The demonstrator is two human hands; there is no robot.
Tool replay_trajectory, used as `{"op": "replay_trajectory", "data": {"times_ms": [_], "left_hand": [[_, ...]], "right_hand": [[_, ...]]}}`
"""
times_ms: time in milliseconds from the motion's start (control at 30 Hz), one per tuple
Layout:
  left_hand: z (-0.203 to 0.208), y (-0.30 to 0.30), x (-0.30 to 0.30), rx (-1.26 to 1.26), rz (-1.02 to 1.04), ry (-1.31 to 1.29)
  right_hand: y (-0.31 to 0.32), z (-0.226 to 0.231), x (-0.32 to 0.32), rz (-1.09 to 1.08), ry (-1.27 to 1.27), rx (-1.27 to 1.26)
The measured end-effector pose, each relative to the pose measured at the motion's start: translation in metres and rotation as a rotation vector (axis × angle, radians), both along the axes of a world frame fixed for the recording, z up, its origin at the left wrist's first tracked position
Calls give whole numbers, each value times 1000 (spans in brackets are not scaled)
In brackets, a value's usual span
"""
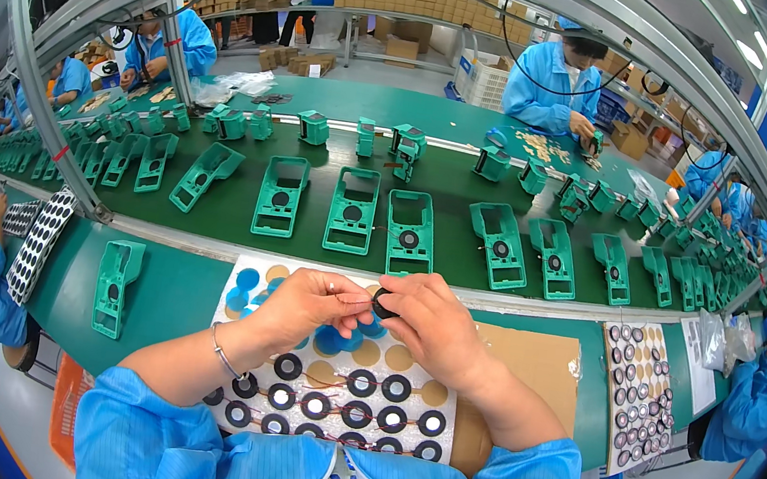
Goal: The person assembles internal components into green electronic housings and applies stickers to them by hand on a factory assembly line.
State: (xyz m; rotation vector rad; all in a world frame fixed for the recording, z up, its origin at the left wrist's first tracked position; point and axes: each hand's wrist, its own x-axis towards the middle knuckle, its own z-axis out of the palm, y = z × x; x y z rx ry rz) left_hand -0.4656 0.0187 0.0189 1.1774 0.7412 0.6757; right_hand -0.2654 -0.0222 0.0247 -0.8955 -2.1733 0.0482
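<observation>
Above a white foam sheet (229,420), my two hands meet over a small round black speaker (383,303). The fingers of my right hand (435,329) are closed around it, tilted on its edge. My left hand (321,307) pinches at the speaker's near side; whatever lies between its fingertips is too small to make out. Rows of black-rimmed speakers (356,415) with thin reddish wires lie on the sheet below my wrists. Blue round film pieces (247,279) are scattered at its upper left, partly under my left hand. Tan round spots (399,358) show among them.
Green plastic housings (351,211) line the dark green conveyor ahead. One housing (116,290) lies on the bench at left. Brown cardboard (530,380) lies to my right, beyond it a board of round parts (636,394). A co-worker (554,83) works across the line; others sit at both sides.
</observation>
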Motion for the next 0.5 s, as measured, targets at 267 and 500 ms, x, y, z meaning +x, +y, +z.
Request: {"op": "replay_trajectory", "data": {"times_ms": [267, 500], "left_hand": [[-10, 9, -8, -166, -88, -112], [-14, 12, -9, -359, -135, -321]], "right_hand": [[5, 0, 0, 95, 115, -170], [18, -19, -1, 310, 572, -632]]}}
